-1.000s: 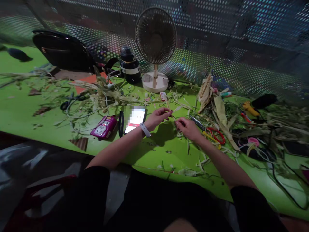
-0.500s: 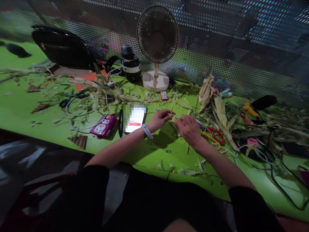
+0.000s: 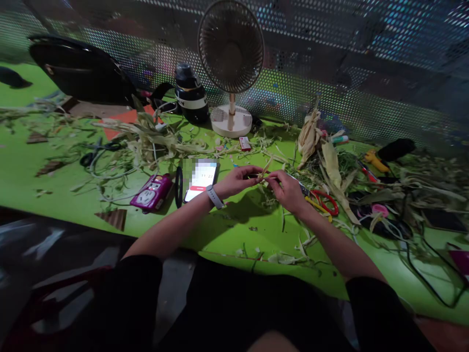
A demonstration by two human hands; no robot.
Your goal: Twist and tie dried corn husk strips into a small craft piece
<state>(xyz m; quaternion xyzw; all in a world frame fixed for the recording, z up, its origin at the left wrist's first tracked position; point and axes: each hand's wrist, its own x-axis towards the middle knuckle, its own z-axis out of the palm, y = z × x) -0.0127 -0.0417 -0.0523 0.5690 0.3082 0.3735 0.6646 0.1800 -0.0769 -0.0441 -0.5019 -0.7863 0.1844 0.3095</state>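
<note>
Above the middle of the green table, my two hands meet around a small piece of pale corn husk (image 3: 265,168). My left hand (image 3: 240,180), with a watch (image 3: 214,197) on its wrist, pinches the husk from the left. From the right, my right hand (image 3: 287,190) pinches a thin strand at the same piece, thumb against fingers. How the strand runs between the fingertips is too small to make out. A lit phone (image 3: 201,180) lies left of my left hand. Scissors with red and yellow handles (image 3: 325,203) lie just right of my right hand.
A desk fan (image 3: 231,120) and a dark bottle (image 3: 191,98) stand at the back. A purple power socket (image 3: 152,193) with a white cable sits left of the phone. Husk heaps (image 3: 335,166) cover the right side; a black bag (image 3: 84,71) is back left.
My right hand has turned slightly, its fingers now pinching closer in at the husk. My left hand's fingers have closed more around it. The whole view has shifted a little.
</note>
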